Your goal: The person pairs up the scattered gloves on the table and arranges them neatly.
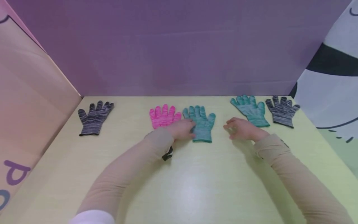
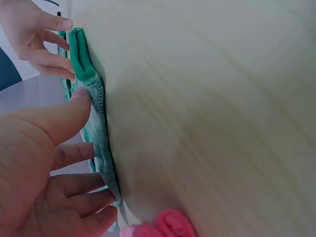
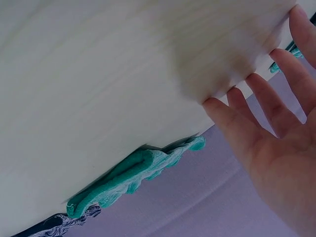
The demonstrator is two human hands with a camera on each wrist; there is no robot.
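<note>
Five gloves [image 1: 204, 132], two hands [image 1: 183, 129]
One teal glove [image 1: 204, 132] at the left hand [image 1: 183, 129], another teal glove [image 1: 253, 113] beyond the right hand [image 1: 242, 129]; one pink glove [image 1: 163, 120] beside the left; one grey glove [image 1: 93, 120] farther left, one grey glove [image 1: 283, 112] farther right.

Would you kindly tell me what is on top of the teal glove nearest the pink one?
In the head view, the left hand overlaps that teal glove along its left side; the part behind the hand is hidden.

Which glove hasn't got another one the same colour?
The pink glove, just left of the middle green glove. It's the only pink one; the other gloves are two green ones and two grey ones.
</note>
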